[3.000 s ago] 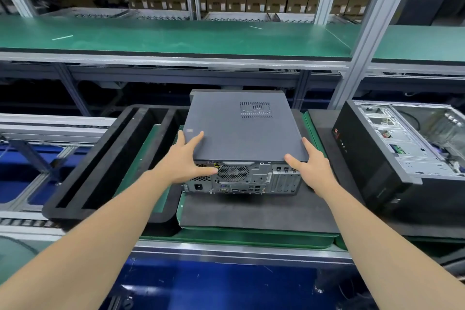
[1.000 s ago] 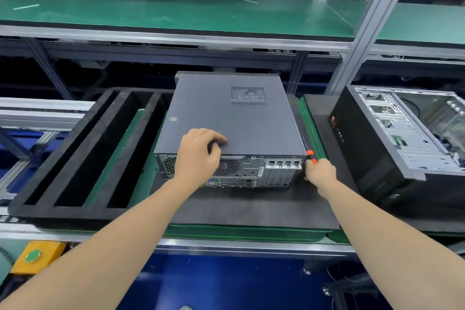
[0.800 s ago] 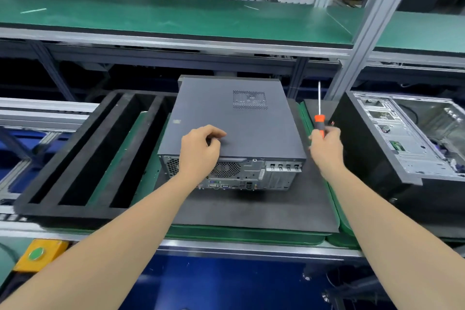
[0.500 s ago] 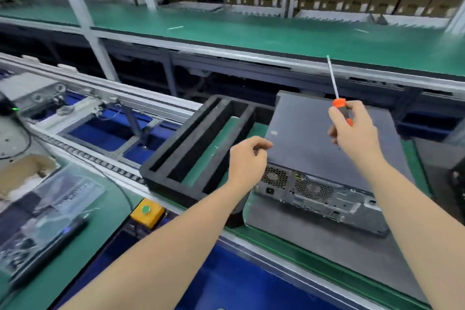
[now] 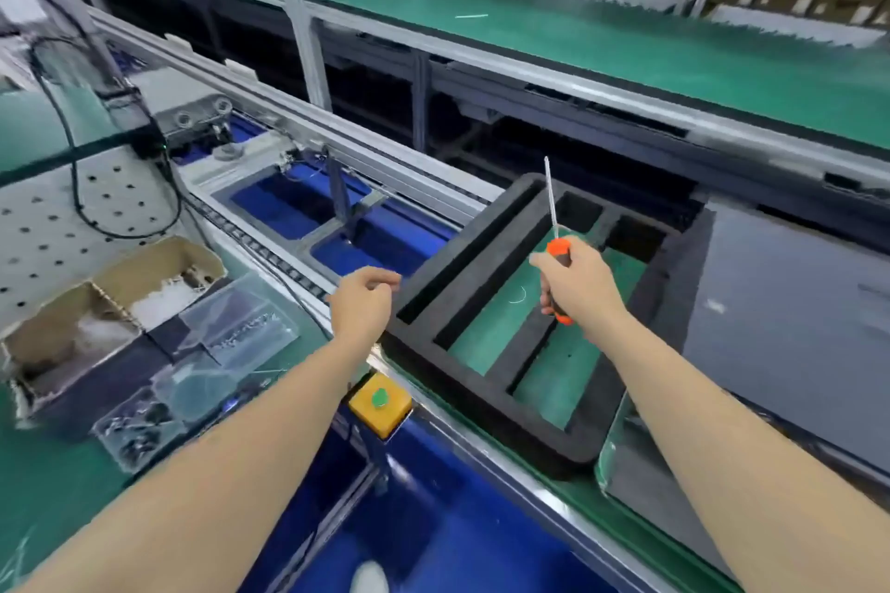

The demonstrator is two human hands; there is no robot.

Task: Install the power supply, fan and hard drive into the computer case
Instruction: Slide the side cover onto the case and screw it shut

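The grey computer case (image 5: 790,303), lid on, lies at the right edge of the head view. My right hand (image 5: 575,287) grips an orange-handled screwdriver (image 5: 557,250) with its thin shaft pointing up, above a black foam tray (image 5: 486,400) with long slots. My left hand (image 5: 363,303) hovers left of that tray, over the conveyor rail, fingers loosely curled and holding nothing. No power supply, fan or hard drive is visible.
At the left, a cardboard box (image 5: 96,303) and clear plastic bags of small parts (image 5: 192,366) lie on the green bench. A yellow box with a green button (image 5: 380,402) sits on the conveyor's near rail. A perforated plate with a black cable (image 5: 72,207) lies farther left.
My view has swung left, away from the case. My left hand came off the case lid and moved left. My right hand picked up the screwdriver and carried it over the foam tray.
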